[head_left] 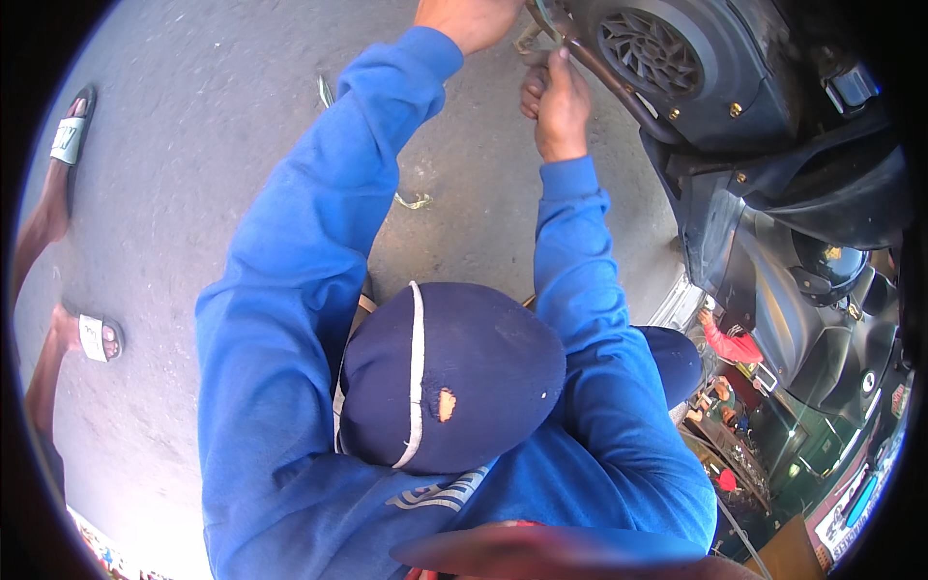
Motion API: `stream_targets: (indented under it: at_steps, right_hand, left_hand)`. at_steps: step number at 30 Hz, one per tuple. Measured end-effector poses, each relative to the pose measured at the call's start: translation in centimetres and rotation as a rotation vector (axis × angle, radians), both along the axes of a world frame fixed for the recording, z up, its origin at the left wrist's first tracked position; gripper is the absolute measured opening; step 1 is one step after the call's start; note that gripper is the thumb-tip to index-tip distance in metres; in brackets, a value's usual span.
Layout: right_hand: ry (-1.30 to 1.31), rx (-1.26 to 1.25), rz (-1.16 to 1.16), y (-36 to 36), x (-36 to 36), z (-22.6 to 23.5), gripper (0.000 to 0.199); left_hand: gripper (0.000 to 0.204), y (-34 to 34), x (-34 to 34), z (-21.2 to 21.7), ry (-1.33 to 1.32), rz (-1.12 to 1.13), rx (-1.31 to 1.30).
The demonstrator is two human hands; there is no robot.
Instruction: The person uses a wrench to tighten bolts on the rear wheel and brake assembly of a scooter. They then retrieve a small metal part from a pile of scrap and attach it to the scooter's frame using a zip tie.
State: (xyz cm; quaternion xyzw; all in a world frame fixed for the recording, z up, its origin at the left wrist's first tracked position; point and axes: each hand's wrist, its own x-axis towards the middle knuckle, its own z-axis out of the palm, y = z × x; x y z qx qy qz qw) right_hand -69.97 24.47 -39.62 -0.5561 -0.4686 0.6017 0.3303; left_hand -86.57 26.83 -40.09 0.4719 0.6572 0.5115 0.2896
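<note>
Both my arms, in blue sleeves, reach up to the black scooter (773,193) at the top right. My right hand (559,106) is closed in a fist, thumb up, around the lower end of a thin brownish metal bar (619,87) that runs beside the round vented engine cover (648,48). My left hand (472,17) is cut off by the top edge, next to a small metal part (537,19) at the bar's upper end; its fingers are hidden. My knee in dark blue trousers (454,377) with a white stripe and a small hole lies below.
Grey concrete ground (193,193) spreads to the left. Another person's two feet in white-strapped sandals (72,135) (95,336) stand at the left rim. A scrap of litter (414,201) lies on the ground. Shiny scooter panels fill the lower right.
</note>
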Motion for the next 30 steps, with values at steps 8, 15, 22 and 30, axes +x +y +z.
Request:
stream_targets:
  at_steps: [8,15,22,30]
  right_hand:
    - [-0.138,0.231,0.06,2.6,-2.6,-1.2,0.035]
    - [-0.354,0.62,-0.1,2.6,-3.0,-1.9,0.03]
    - [-0.124,0.534,-0.418,2.0,-7.1,-2.7,0.026]
    - [-0.137,0.85,-0.46,3.7,-9.1,-3.2,0.028]
  left_hand:
    - [0.03,-0.6,1.3,0.5,0.001,0.08,-0.014]
    - [0.032,-0.7,0.3,-1.1,-0.24,0.088,0.102]
    - [0.023,-0.4,-0.1,-1.2,-0.355,0.112,0.091]
    - [0.021,-0.8,-0.4,0.1,-0.196,0.109,0.028]
